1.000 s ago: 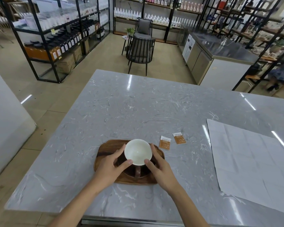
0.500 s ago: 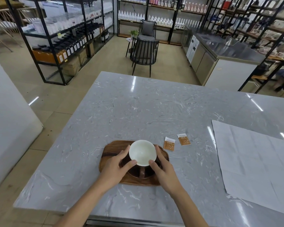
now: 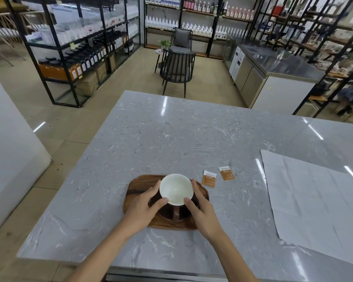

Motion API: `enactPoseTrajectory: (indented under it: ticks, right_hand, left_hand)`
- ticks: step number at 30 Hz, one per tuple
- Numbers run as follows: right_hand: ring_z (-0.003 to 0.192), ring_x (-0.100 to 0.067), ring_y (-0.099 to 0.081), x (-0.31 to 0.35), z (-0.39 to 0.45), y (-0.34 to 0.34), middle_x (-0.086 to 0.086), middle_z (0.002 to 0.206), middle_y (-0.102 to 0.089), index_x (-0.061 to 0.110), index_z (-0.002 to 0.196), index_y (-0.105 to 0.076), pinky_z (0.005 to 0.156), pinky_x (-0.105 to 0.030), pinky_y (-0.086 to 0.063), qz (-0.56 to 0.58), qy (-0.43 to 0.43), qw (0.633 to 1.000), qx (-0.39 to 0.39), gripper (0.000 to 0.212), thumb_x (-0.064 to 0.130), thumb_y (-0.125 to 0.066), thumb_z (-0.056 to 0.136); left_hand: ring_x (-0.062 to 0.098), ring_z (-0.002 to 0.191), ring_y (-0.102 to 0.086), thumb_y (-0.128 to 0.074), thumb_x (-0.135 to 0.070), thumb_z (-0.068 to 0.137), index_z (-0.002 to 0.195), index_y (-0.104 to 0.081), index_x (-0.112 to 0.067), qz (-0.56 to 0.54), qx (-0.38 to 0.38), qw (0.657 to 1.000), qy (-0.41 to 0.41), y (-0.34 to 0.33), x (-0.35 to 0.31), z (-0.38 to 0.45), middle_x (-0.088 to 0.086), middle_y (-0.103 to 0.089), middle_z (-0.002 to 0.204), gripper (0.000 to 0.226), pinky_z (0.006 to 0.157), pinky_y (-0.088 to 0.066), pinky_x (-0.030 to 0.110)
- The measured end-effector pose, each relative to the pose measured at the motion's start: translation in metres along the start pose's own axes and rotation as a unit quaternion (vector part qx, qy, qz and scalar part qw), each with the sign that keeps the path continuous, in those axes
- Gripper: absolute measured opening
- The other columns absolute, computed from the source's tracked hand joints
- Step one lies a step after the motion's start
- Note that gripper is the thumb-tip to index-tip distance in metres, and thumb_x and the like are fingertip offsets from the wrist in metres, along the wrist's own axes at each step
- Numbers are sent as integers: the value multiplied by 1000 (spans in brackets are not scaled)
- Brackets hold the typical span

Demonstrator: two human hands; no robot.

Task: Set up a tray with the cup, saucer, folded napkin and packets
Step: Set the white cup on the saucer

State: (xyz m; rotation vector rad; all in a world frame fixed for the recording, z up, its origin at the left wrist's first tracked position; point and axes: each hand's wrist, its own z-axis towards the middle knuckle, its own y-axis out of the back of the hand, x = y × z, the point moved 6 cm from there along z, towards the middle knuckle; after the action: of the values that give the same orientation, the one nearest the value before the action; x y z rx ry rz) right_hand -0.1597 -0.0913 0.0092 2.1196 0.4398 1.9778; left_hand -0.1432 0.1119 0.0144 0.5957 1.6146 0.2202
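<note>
Cup [image 3: 176, 189] between both hands' fingers [image 3: 155, 187], held at its sides, above saucer [image 3: 174, 214] on tray [image 3: 137, 187]

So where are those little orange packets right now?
The two orange packets lie on the marble table, just right of the wooden tray, not on it.

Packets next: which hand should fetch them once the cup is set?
Probably the right hand. The packets lie on the table just right of the tray, nearer that hand; the left hand would cross the cup.
</note>
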Motion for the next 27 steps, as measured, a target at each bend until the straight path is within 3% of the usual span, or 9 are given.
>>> enactPoseTrajectory:
  ticks: [5, 11, 14, 16, 19, 21, 23, 25, 27]
  right_hand:
    - [120, 37, -33, 2, -2, -4, 66, 124, -37, 55, 141, -28, 90, 9, -31, 8, 12, 1000, -6, 52, 27, -55, 106]
    - [119, 38, -33, 4, -1, -1, 65, 124, -39, 64, 137, -30, 89, 9, -31, 3, -10, 1000, 6, 51, 33, -55, 105]
    - [125, 25, -42, 5, -2, 11, 44, 135, -52, 54, 147, -40, 100, -5, -37, 18, -24, 999, 10, 48, 43, -55, 103]
    - [125, 17, -50, 3, -5, 26, 33, 134, -60, 43, 148, -46, 101, -8, -40, 21, -32, 999, -14, 47, 38, -58, 103]
    - [117, 18, -56, -6, -18, 53, 38, 120, -66, 45, 133, -56, 89, 0, -43, 7, -32, 998, -63, 35, 30, -61, 102]
    - [118, 17, -56, -14, -28, 70, 28, 125, -67, 42, 133, -59, 88, 0, -44, -11, -34, 996, -84, 32, 33, -61, 102]
    - [122, 14, -54, -23, -39, 86, 20, 134, -62, 35, 137, -59, 96, -9, -48, -42, -35, 994, -92, 35, 36, -61, 102]
    - [127, 2, -55, -34, -49, 103, 15, 137, -61, 30, 136, -61, 107, -29, -50, -59, -42, 992, -101, 36, 36, -62, 101]
    - [129, -8, -57, -43, -58, 123, 12, 138, -61, 27, 136, -61, 109, -40, -49, -68, -49, 990, -112, 36, 35, -63, 100]
  left_hand:
    - [8, 148, -34, -58, -51, 95, 157, -28, -32, -13, 3, 1000, -11, -1, -3, -1, -10, -40, 159, 72, 122, -32, 38]
    - [5, 142, -41, -64, -47, 94, 155, -35, -34, 2, -5, 1000, -24, 5, -5, 0, -16, -48, 153, 69, 117, -35, 27]
    - [-3, 131, -52, -69, -41, 92, 139, -54, -46, 0, -1, 999, -42, 20, -12, 4, -28, -59, 137, 49, 113, -43, 28]
    - [-12, 115, -58, -70, -37, 92, 119, -60, -59, 29, -18, 997, -67, 33, -21, 10, -39, -64, 119, 36, 103, -49, 21]
    - [5, 118, -59, -66, -40, 93, 128, -64, -36, 101, -53, 988, -99, 38, -36, 21, -15, -65, 129, 35, 103, -51, 32]
    - [14, 126, -54, -63, -39, 95, 132, -63, -24, 154, -59, 977, -132, 30, -53, 26, -6, -62, 135, 40, 108, -45, 34]
    - [15, 129, -50, -62, -34, 96, 132, -62, -23, 187, -53, 965, -177, 13, -76, 27, -6, -61, 136, 38, 106, -39, 28]
    - [13, 133, -47, -59, -32, 97, 133, -62, -25, 213, -29, 950, -226, -12, -98, 24, -8, -60, 136, 37, 107, -40, 28]
    - [12, 137, -43, -57, -32, 97, 133, -62, -24, 241, -4, 931, -275, -43, -118, 21, -8, -60, 137, 37, 109, -42, 30]
